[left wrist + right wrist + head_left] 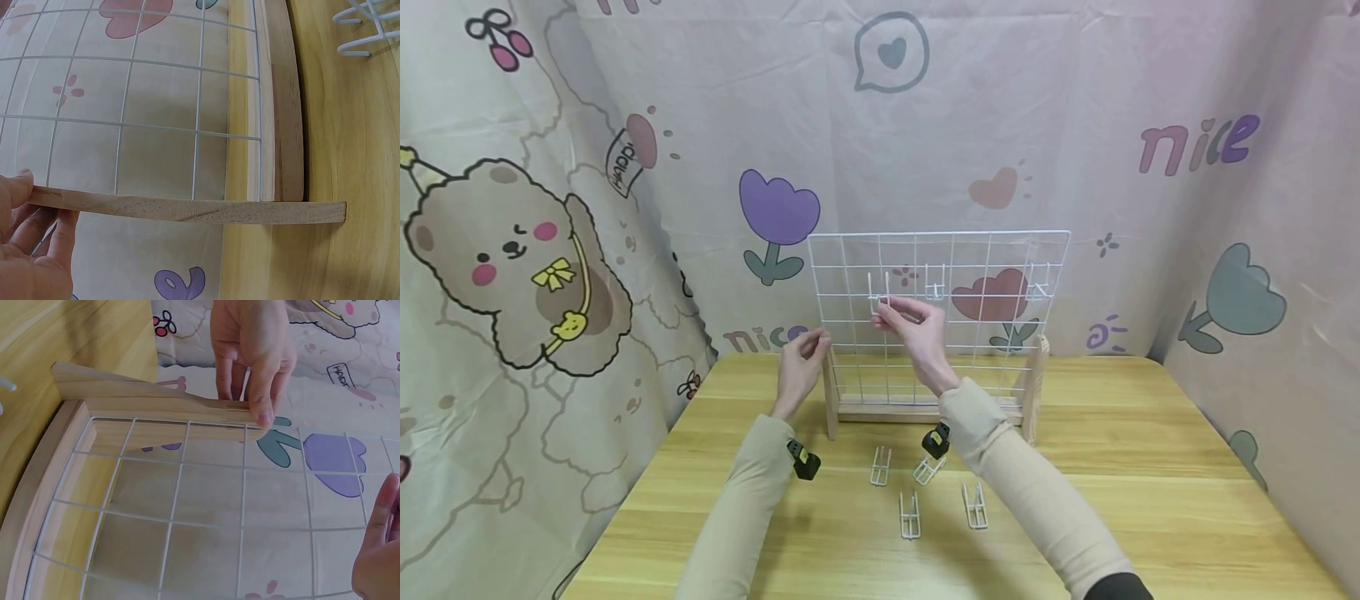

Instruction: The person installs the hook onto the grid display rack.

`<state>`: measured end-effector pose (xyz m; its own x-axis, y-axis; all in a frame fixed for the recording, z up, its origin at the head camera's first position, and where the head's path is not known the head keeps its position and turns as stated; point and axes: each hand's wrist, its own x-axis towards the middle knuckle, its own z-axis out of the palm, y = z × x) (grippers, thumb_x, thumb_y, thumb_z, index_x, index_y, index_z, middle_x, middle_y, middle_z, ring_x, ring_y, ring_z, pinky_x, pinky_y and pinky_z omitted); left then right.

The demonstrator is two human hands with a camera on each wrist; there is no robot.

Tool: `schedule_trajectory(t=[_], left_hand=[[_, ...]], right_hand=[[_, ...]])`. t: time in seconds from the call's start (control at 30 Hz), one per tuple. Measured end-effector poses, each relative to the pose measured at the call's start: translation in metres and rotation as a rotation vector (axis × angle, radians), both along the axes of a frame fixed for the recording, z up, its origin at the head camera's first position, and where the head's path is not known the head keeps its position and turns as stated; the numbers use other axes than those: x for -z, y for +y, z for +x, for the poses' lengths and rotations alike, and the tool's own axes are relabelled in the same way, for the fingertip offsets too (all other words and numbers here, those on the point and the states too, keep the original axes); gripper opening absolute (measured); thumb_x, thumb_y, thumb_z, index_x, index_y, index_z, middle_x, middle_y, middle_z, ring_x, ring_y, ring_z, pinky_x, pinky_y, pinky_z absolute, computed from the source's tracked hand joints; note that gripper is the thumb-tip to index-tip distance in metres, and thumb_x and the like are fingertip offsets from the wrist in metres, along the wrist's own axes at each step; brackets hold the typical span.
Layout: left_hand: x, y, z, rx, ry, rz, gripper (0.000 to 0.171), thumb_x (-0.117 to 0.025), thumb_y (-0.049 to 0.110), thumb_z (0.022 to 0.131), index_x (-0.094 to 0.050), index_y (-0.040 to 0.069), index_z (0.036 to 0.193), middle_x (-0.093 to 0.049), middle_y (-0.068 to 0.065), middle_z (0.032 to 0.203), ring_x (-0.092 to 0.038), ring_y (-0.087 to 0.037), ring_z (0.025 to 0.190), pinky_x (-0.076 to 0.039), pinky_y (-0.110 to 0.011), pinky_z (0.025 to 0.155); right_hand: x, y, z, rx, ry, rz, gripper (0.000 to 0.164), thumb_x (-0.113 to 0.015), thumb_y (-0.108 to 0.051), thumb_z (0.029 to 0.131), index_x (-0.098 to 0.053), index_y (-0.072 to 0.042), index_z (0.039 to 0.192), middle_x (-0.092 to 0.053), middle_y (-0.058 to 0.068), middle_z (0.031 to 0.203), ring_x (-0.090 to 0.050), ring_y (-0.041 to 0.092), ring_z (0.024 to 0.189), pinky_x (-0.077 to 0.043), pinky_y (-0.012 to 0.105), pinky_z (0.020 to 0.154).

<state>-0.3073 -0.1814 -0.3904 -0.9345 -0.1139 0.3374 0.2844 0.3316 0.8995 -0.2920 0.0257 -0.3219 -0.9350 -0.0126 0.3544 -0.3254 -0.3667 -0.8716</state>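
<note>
White wire grid (951,295), left hand (801,367) pinching wooden upright (194,211), right hand (921,333) pinching pronged hook (870,287)

A grid (970,322) stands upright in a stand (887,410) on a table (1150,467), a backdrop (1000,100) behind. The left hand (801,371) grips the top of the left post (830,392); to its right, the right hand (919,332) pinches a hook (870,287) before the grid's upper left. Farther right on the grid sit a middle hook (935,292) and, near the right edge, an end hook (1038,290). Before the stand, between the forearms, four loose hooks lie on the table: two behind, left (881,467) and right (928,470), two in front, left (910,516) and right (976,507)
</note>
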Motion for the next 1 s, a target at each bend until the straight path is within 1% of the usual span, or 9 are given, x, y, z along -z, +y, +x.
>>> schedule_trajectory(t=[0.07, 0.23, 0.33, 0.43, 0.53, 0.67, 0.77, 0.87, 1.0], left_hand=[[0.000, 0.000, 0.000, 0.000, 0.005, -0.002, 0.040, -0.063, 0.018, 0.101, -0.059, -0.002, 0.135, -0.064, -0.023, 0.134, -0.064, -0.036, 0.125, -0.054, -0.043, 0.106], [0.000, 0.000, 0.000, -0.005, 0.023, 0.000, 0.040, -0.063, 0.018, 0.100, -0.060, -0.003, 0.134, -0.065, -0.024, 0.133, -0.065, -0.036, 0.124, -0.054, -0.044, 0.106], [-0.001, 0.000, 0.001, -0.012, 0.025, -0.008, 0.039, -0.063, 0.018, 0.101, -0.060, -0.003, 0.134, -0.065, -0.024, 0.133, -0.065, -0.036, 0.124, -0.054, -0.044, 0.105], [-0.001, 0.000, 0.001, -0.018, 0.021, -0.018, 0.039, -0.063, 0.019, 0.101, -0.061, -0.002, 0.133, -0.066, -0.023, 0.132, -0.065, -0.035, 0.124, -0.054, -0.046, 0.105], [-0.001, 0.000, 0.001, -0.024, 0.019, -0.025, 0.038, -0.063, 0.019, 0.101, -0.062, -0.001, 0.132, -0.067, -0.023, 0.131, -0.066, -0.035, 0.123, -0.055, -0.047, 0.104], [-0.001, 0.000, 0.000, -0.029, 0.019, -0.027, 0.037, -0.063, 0.018, 0.101, -0.062, -0.002, 0.132, -0.067, -0.024, 0.130, -0.066, -0.036, 0.122, -0.055, -0.046, 0.104], [0.000, 0.001, 0.000, -0.027, 0.012, -0.030, 0.037, -0.062, 0.017, 0.101, -0.061, -0.002, 0.133, -0.067, -0.024, 0.130, -0.065, -0.035, 0.123, -0.055, -0.046, 0.104], [0.000, 0.001, -0.001, -0.026, 0.005, -0.030, 0.037, -0.062, 0.017, 0.101, -0.061, -0.002, 0.133, -0.067, -0.024, 0.130, -0.065, -0.036, 0.123, -0.055, -0.046, 0.104], [0.001, 0.000, -0.001, -0.026, 0.009, -0.037, 0.037, -0.062, 0.017, 0.101, -0.061, -0.002, 0.133, -0.066, -0.024, 0.131, -0.065, -0.036, 0.123, -0.055, -0.047, 0.104]], right_hand=[[-0.002, -0.002, -0.001, -0.006, 0.007, -0.004, 0.030, -0.066, 0.007, 0.092, -0.061, 0.019, 0.118, -0.068, 0.034, 0.113, -0.075, 0.009, 0.073, -0.064, 0.026, 0.080], [-0.008, -0.006, -0.004, -0.001, 0.015, 0.012, 0.031, -0.067, 0.005, 0.092, -0.061, 0.018, 0.120, -0.067, 0.035, 0.115, -0.075, 0.009, 0.074, -0.064, 0.029, 0.083], [-0.012, -0.009, -0.005, 0.008, 0.032, 0.020, 0.031, -0.067, 0.004, 0.093, -0.062, 0.017, 0.119, -0.067, 0.035, 0.115, -0.075, 0.008, 0.074, -0.064, 0.033, 0.085], [-0.015, -0.011, -0.007, 0.014, 0.036, 0.008, 0.029, -0.068, 0.004, 0.092, -0.063, 0.016, 0.118, -0.068, 0.034, 0.114, -0.075, 0.008, 0.072, -0.063, 0.038, 0.087], [-0.018, -0.015, -0.009, 0.010, 0.036, -0.014, 0.029, -0.068, 0.004, 0.092, -0.063, 0.017, 0.117, -0.068, 0.034, 0.113, -0.075, 0.008, 0.071, -0.062, 0.040, 0.087], [-0.022, -0.020, -0.010, -0.001, 0.032, -0.045, 0.029, -0.067, 0.006, 0.092, -0.062, 0.018, 0.118, -0.066, 0.037, 0.114, -0.075, 0.008, 0.071, -0.064, 0.031, 0.082], [-0.024, -0.023, -0.011, 0.007, 0.023, -0.060, 0.029, -0.067, 0.007, 0.091, -0.062, 0.018, 0.117, -0.065, 0.039, 0.114, -0.075, 0.008, 0.070, -0.064, 0.026, 0.078], [-0.026, -0.025, -0.013, 0.022, 0.006, -0.067, 0.028, -0.067, 0.008, 0.090, -0.063, 0.017, 0.116, -0.066, 0.038, 0.113, -0.074, 0.008, 0.069, -0.064, 0.024, 0.076], [-0.028, -0.025, -0.014, 0.033, -0.015, -0.074, 0.027, -0.067, 0.008, 0.090, -0.064, 0.017, 0.116, -0.070, 0.033, 0.108, -0.074, 0.008, 0.068, -0.064, 0.022, 0.074]])
